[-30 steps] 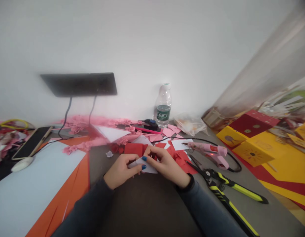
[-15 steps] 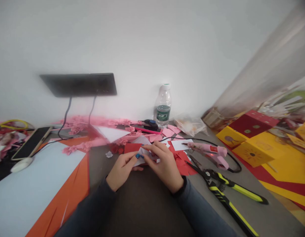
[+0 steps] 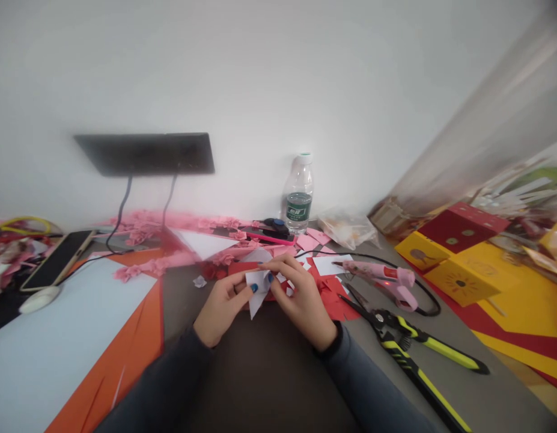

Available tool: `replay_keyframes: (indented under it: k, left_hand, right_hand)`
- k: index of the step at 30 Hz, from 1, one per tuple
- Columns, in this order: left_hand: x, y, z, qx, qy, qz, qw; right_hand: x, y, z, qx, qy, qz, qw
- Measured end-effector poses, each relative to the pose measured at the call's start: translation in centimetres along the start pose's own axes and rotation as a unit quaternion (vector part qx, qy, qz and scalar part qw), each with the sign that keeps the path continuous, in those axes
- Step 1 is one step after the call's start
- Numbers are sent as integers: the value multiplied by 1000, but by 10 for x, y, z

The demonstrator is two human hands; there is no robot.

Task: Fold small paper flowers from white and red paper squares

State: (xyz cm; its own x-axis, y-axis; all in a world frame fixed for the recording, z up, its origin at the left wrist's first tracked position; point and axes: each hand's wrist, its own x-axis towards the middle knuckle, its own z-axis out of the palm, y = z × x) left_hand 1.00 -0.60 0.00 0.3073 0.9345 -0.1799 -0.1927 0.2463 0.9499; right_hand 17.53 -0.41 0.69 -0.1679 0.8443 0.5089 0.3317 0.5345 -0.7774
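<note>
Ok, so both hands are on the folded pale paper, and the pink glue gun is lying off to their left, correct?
Not quite: the pink glue gun is lying off to their right, as the head view shows. The left hand and right hand are indeed both on the folded pale paper.
</note>
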Motion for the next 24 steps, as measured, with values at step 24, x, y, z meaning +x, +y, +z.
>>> replay_keyframes:
  k: [24]
  left_hand:
    - [-4,-2,13,-146,86,12,985]
  right_hand:
    - [-5,11,1,-134,20,-186,973]
